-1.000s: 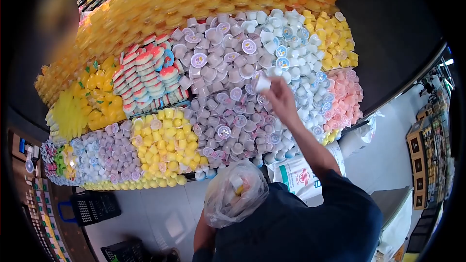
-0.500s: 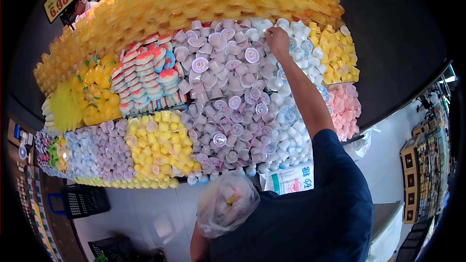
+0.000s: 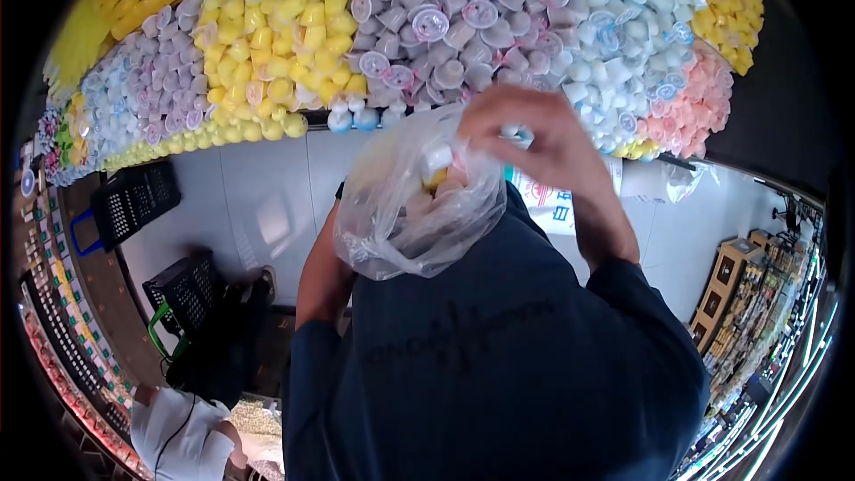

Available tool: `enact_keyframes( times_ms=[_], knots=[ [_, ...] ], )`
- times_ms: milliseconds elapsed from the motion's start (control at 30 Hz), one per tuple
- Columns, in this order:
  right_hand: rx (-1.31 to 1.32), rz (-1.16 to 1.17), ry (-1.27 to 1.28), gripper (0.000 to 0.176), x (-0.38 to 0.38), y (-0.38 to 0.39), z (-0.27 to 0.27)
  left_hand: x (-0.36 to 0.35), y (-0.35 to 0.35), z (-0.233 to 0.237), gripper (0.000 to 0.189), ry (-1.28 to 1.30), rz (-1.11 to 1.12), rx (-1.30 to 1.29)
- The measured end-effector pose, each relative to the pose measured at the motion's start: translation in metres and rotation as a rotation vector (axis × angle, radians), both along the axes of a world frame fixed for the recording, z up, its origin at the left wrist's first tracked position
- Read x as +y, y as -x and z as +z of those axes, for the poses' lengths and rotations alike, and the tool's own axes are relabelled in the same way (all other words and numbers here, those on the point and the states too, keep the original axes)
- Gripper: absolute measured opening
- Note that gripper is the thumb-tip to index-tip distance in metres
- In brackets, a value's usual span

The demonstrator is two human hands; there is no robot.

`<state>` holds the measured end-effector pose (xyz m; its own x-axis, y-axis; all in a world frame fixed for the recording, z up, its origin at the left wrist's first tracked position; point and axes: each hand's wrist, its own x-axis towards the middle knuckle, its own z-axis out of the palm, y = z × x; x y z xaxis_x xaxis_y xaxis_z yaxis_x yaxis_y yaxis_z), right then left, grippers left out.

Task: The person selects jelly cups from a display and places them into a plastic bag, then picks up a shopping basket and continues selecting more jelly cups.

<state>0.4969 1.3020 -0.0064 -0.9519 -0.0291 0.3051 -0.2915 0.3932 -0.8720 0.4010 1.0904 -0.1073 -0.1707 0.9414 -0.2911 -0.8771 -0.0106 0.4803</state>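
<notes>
Grey floor [image 3: 267,165] showed below the cups [image 3: 430,25] across the upper frame. At centre, the bag [image 3: 378,200] held more cups and hid the left hand, grip unclear. The blurred right hand [image 3: 525,129] curled at its mouth, hold unclear.

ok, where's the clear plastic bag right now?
Head view, centre: the clear plastic bag is below the lavender cups, the right hand at its upper edge.
</notes>
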Motion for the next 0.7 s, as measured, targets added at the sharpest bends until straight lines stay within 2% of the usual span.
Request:
enact_keyframes(
  times_ms=[33, 67, 133, 167, 233, 433, 567, 633, 667, 700],
  knots=[
    [-0.213, 0.040, 0.066, 0.009, -0.018, -0.011, -0.004, -0.001, 0.001, -0.001, 0.057, 0.004, -0.004, -0.013],
    [-0.262, 0.104, 0.007, 0.014, -0.028, -0.017, -0.010, -0.003, 0.001, -0.002, 0.057, 0.002, -0.005, -0.020],
    [-0.095, 0.103, -0.248, 0.021, -0.042, -0.021, -0.025, -0.004, 0.002, -0.002, 0.057, 0.003, -0.016, -0.030],
    [-0.097, 0.094, -0.247, 0.021, -0.045, -0.023, -0.027, -0.004, 0.001, -0.002, 0.057, 0.006, -0.020, -0.035],
    [-0.143, 0.026, -0.615, 0.027, -0.049, -0.025, -0.028, -0.004, 0.003, -0.001, 0.057, -0.004, -0.031, -0.043],
    [-0.093, -0.031, -0.786, 0.030, -0.055, -0.023, -0.051, -0.008, 0.002, -0.002, 0.057, -0.012, -0.035, -0.057],
    [-0.101, 0.046, -0.786, 0.034, -0.048, -0.015, -0.062, -0.010, 0.005, 0.000, 0.057, -0.019, -0.033, -0.055],
    [-0.090, 0.043, -0.507, 0.037, -0.040, -0.013, -0.055, -0.012, 0.006, 0.001, 0.057, -0.019, -0.031, -0.048],
    [-0.087, 0.050, -0.510, 0.037, -0.035, -0.013, -0.048, -0.012, 0.007, 0.001, 0.057, -0.024, -0.028, -0.046],
    [-0.235, 0.057, -0.247, 0.036, -0.030, -0.014, -0.037, -0.012, 0.008, 0.001, 0.057, -0.026, -0.029, -0.042]
  ],
)
